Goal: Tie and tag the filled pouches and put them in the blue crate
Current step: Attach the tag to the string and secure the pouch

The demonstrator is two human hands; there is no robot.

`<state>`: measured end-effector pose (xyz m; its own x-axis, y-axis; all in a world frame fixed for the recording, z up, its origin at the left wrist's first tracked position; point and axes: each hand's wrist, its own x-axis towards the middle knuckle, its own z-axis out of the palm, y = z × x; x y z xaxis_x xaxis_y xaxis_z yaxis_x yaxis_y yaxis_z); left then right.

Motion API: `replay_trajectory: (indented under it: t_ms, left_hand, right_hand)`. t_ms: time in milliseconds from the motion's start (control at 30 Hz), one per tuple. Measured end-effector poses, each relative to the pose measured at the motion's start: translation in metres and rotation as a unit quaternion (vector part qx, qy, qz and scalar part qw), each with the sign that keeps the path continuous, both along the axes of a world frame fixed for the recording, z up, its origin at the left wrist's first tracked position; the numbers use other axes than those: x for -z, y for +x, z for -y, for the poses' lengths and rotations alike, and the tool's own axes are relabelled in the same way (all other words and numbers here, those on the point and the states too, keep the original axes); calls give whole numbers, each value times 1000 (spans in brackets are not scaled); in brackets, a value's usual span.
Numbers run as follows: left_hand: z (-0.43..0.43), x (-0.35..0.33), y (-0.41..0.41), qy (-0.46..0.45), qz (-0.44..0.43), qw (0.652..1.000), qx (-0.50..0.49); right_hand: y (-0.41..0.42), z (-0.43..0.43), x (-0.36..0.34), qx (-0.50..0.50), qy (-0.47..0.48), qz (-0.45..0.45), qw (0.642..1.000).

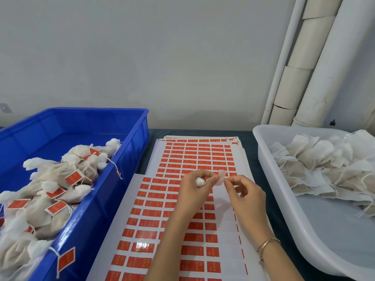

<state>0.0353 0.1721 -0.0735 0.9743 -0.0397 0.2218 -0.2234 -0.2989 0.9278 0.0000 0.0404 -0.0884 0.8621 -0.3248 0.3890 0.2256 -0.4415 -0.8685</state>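
Over the sticker sheets that cover the middle of the desk, both hands are raised and nearly meeting. The left hand has its grip curled round one filled pouch, of which only the bunched white top pokes out between the fingers. The right hand has its grip pinched on a peeled sticker, pale back towards me, held just beside the pouch. I cannot make out the string clearly enough to say whether the sticker already touches it.

Left of the sheets stands the blue crate, holding a heap of tagged pouches with red labels on their strings. Right of the sheets a white tub holds the loose pouches, flat and without labels.

To my eye this is the tagging step: the pouch looks gathered shut and the label is about to go on. The next move calls for laying the string across the sticky side and folding the sticker squarely over it, so that the edges meet and no glue is left bare. After that, the pouch belongs in the crate to the left of the sheets.
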Motion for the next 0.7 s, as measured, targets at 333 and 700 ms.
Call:
replay_trajectory:
  t_ms: [333,700]
  left_hand:
    - [-2,-3,-2,-13,14,999,40]
    - [-5,-8,-4,-37,-24,996,81]
  right_hand:
    - [4,6,-3,-64,119,-28,990]
    - [6,12,-2,-54,122,-23,991]
